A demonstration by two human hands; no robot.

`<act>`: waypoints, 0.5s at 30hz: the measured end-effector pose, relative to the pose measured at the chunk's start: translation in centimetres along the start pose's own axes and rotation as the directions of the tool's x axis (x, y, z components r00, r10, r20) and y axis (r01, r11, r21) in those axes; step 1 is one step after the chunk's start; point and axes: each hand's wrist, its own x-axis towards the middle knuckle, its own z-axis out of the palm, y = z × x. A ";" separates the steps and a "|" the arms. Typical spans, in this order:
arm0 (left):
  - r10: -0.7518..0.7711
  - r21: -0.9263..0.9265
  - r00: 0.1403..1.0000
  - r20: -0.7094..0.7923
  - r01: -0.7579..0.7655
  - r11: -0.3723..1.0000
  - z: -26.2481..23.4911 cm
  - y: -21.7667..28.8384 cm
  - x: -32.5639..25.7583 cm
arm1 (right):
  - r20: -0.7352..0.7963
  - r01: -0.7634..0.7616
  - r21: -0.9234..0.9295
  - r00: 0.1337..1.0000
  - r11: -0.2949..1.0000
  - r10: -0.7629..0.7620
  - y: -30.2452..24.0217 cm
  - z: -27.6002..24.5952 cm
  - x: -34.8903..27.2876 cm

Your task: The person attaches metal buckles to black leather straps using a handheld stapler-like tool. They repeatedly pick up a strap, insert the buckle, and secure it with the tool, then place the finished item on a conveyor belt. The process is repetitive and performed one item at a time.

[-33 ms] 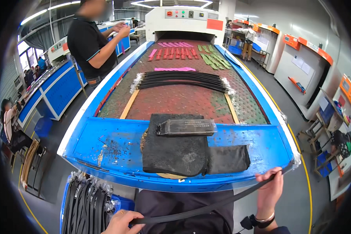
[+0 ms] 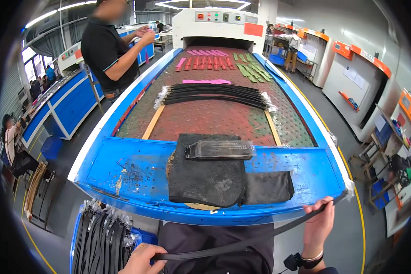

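Head view: a long, thin black rubber strap [image 2: 242, 244] spans both hands below the blue conveyor tabletop [image 2: 137, 169]. The left hand [image 2: 141, 259] has its fingers curled shut on the near end, and the right hand [image 2: 318, 223] has its fingers wrapped around the far end. Just beyond the right fingers lie a folded black cloth [image 2: 210, 178] and a clear plastic tray [image 2: 221, 149]. Judging from this, it is best to keep the strap taut and untwisted, clear of the black strap bundle [image 2: 102, 237] beside the left fingers.
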 end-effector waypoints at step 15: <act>0.696 0.458 0.649 0.305 -0.741 0.491 4.8 2.1 3.4 | 0.762 0.416 -0.644 0.272 0.642 0.588 4.8 3.8 -6.0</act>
